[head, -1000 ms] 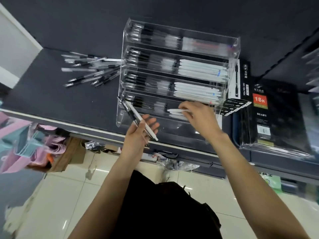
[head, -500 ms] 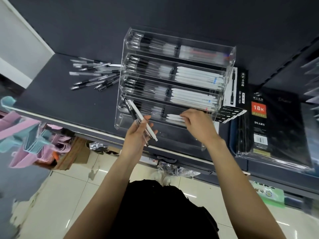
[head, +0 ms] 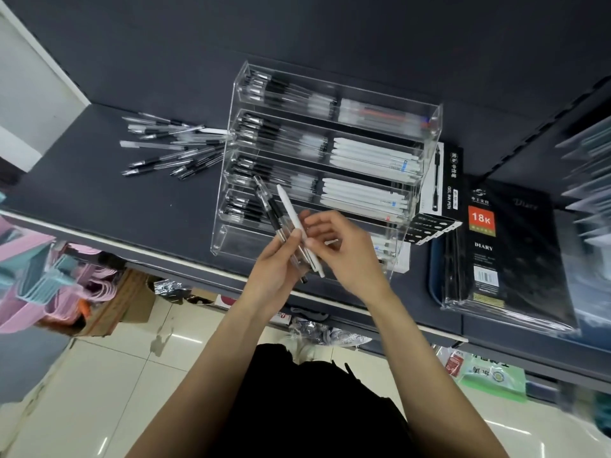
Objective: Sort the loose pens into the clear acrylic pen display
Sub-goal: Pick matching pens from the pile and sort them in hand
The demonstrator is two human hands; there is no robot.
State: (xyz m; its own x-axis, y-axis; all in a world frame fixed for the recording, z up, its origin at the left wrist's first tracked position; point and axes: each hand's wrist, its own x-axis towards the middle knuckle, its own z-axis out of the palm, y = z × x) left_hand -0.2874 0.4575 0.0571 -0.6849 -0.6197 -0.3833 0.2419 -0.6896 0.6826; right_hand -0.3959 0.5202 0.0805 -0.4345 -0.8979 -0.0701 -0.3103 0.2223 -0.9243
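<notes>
The clear acrylic pen display (head: 429, 127) stands stepped on the dark shelf, its tiers holding black-grip pens on the left and white pens on the right. My left hand (head: 276, 269) grips a small bunch of pens (head: 276, 219) in front of the lower tiers: clear black-grip ones and a white pen (head: 291, 209). My right hand (head: 344, 249) is beside it, thumb and fingers touching the white pen's lower part. A pile of loose pens (head: 168, 150) lies on the shelf left of the display.
A gel ink pen box (head: 449, 180) and a black punched card (head: 429, 226) sit right of the display, then a wrapped stack of 18K diaries (head: 506, 246). Pink and teal goods (head: 36, 276) hang below the shelf edge at left. Tiled floor lies below.
My right hand has left the lower right compartment, where it laid a white pen, and has come back to the bunch in my left hand. The camera has shifted closer.
</notes>
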